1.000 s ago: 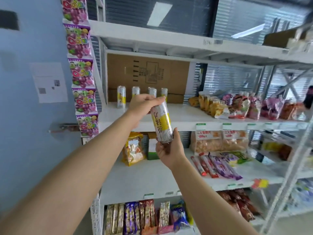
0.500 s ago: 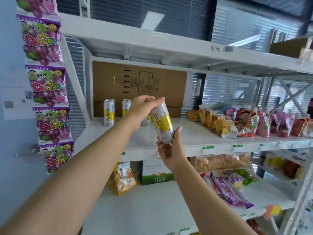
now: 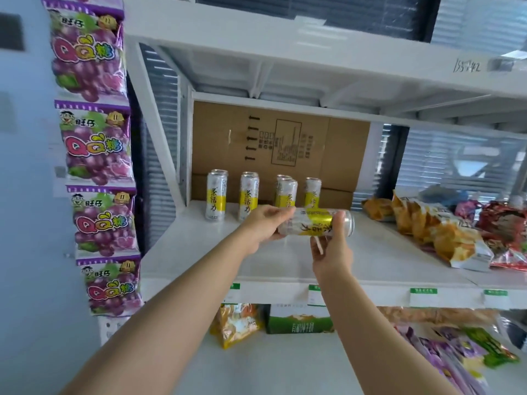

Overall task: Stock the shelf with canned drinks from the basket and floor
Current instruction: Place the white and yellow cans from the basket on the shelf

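Placing is in hand. The can (image 3: 310, 222) lies sideways in the air above the shelf (image 3: 185, 252), just before the standing cans (image 3: 216, 195). The left grip (image 3: 263, 228) curls round one end and the right grip (image 3: 332, 252) wraps the other. Next it likely needs turning upright and setting beside the row.

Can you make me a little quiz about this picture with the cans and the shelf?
1. True or false: the can held by the left hand and right hand stands upright.
2. What is behind the standing cans? A cardboard box, B bucket, C basket.
3. Fill in: the snack bags lie to the ___ of the standing cans.
Key: 1 false, it lies sideways; 2 A; 3 right.
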Demonstrator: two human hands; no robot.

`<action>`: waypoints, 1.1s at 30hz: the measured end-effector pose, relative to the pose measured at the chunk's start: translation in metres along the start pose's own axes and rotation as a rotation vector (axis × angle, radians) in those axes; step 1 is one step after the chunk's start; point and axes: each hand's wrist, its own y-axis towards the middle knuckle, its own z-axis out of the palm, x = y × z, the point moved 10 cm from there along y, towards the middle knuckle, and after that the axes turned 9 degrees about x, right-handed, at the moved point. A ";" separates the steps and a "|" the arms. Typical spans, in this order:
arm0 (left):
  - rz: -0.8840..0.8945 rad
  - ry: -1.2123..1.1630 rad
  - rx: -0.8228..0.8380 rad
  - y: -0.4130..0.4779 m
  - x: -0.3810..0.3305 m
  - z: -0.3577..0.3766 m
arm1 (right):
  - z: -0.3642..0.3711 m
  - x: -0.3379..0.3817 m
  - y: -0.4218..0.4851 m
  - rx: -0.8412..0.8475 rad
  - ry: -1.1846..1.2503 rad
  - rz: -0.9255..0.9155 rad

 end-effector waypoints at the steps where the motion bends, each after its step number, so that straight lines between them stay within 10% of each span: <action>1: -0.013 0.059 0.002 0.002 0.007 0.001 | 0.001 0.005 0.007 0.002 -0.010 -0.013; 15: 0.273 0.379 -0.178 0.037 -0.041 0.003 | 0.025 0.049 0.059 0.343 -0.508 -0.246; 33: 0.284 1.187 0.230 0.082 -0.104 0.095 | 0.007 0.024 0.079 0.655 -1.069 -0.178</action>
